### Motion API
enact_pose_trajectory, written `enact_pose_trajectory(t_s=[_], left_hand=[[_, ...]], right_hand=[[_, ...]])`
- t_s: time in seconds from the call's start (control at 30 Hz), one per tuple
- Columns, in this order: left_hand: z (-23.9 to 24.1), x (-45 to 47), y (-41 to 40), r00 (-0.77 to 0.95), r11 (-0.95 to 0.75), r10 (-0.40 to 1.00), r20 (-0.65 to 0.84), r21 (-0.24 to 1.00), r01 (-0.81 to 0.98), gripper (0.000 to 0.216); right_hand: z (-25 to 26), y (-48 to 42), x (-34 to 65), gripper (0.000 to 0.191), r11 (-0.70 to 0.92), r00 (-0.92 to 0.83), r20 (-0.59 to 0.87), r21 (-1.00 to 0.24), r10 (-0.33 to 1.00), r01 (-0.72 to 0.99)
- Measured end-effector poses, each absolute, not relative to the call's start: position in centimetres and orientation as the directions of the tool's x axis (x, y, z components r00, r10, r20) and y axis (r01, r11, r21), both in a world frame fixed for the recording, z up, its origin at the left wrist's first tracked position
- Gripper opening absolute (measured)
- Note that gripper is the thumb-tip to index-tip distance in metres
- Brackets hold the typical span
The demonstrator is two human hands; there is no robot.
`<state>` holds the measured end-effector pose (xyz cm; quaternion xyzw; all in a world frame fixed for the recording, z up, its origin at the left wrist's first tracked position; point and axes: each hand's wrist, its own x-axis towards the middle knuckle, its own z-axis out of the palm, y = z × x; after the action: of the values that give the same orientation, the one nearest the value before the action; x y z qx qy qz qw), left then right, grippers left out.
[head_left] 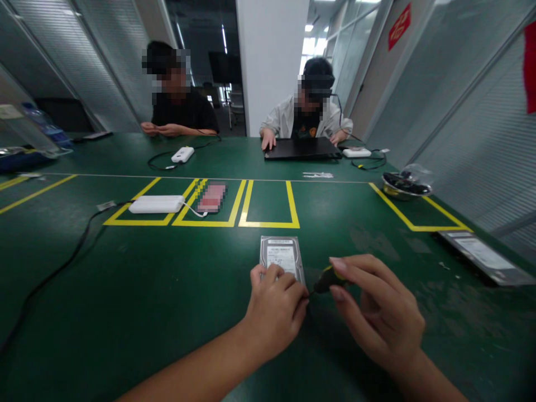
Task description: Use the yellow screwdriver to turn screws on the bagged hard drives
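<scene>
A silver hard drive (281, 255) with a white label lies flat on the green table (167, 290) in front of me. My left hand (274, 310) rests curled on its near edge, fingers pressed onto the drive. My right hand (377, 310) is closed around a small screwdriver (329, 279) with a black and yellow handle. Its thin tip points left toward the drive's near right corner, close to my left fingers.
Yellow tape boxes (268, 206) mark the table. A white power bank (157, 204) with a cable, a blurred pink phone (212, 198), a metal bowl (404, 187) and a bagged flat item (481, 254) lie around. Two people sit opposite, one at a black laptop (301, 148).
</scene>
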<state>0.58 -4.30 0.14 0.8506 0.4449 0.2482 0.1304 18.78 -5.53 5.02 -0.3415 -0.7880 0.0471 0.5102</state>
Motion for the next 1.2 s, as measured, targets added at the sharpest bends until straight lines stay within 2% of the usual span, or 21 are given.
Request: enact_pose_trajectory(t_s=[0.27, 0.5, 0.67, 0.93, 1.2], left_hand=[[0.09, 0.85, -4.3, 0.461, -0.533, 0.845, 0.269, 0.467, 0.705, 0.001], [0.06, 0.91, -4.33, 0.456, -0.531, 0.847, 0.274, 0.481, 0.697, 0.002], [0.06, 0.94, -4.37, 0.461, -0.534, 0.845, 0.271, 0.453, 0.714, 0.006], [0.11, 0.95, -4.38, 0.456, -0.536, 0.844, 0.281, 0.464, 0.706, 0.004], [0.15, 0.9, -4.35, 0.465, -0.536, 0.844, 0.267, 0.451, 0.714, 0.004]], right_hand=[[4.83, -5.64, 18.89, 0.045, 0.763, -0.237, 0.796, -0.378, 0.557, 0.524], [4.83, -5.51, 18.78, 0.047, 0.754, -0.224, 0.764, -0.46, 0.605, 0.469], [4.87, -5.48, 18.85, 0.046, 0.75, -0.219, 0.775, -0.433, 0.593, 0.499], [4.75, -5.28, 18.82, 0.047, 0.761, -0.242, 0.756, -0.468, 0.608, 0.45], [4.78, -5.45, 18.67, 0.046, 0.725, -0.195, 0.748, -0.488, 0.635, 0.486]])
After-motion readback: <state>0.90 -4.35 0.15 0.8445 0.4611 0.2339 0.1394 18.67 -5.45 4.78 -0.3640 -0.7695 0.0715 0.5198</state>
